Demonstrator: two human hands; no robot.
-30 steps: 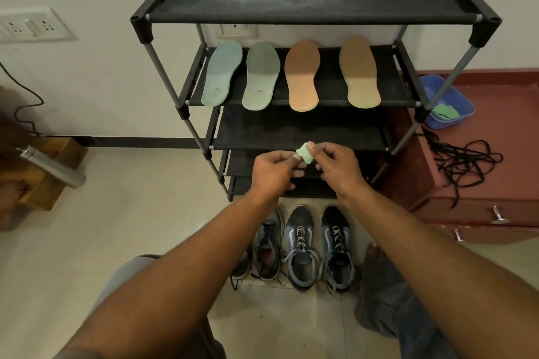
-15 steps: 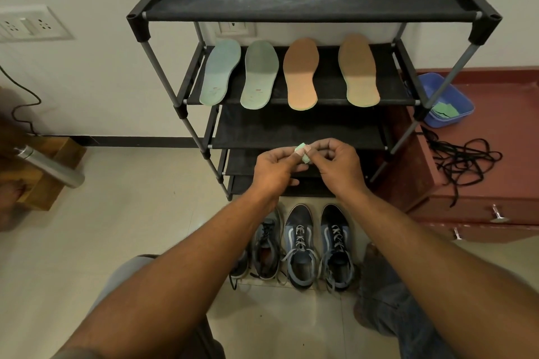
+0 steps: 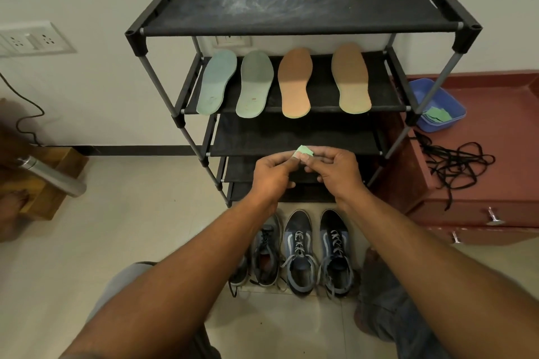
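Left hand (image 3: 272, 173) and right hand (image 3: 335, 170) pinch a small, flat green paper scrap (image 3: 303, 151).

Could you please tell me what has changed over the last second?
Very little. The left hand and right hand keep pinching the small green piece between their fingertips, only turning it slightly so it lies flatter. Nothing was taken up or let go. The rack, the insoles and the shoes are unmoved.

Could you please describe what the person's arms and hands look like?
Both forearms are bare, with no long sleeve over them. The left hand and the right hand wear no glove, and no watch, band or ring shows on either.
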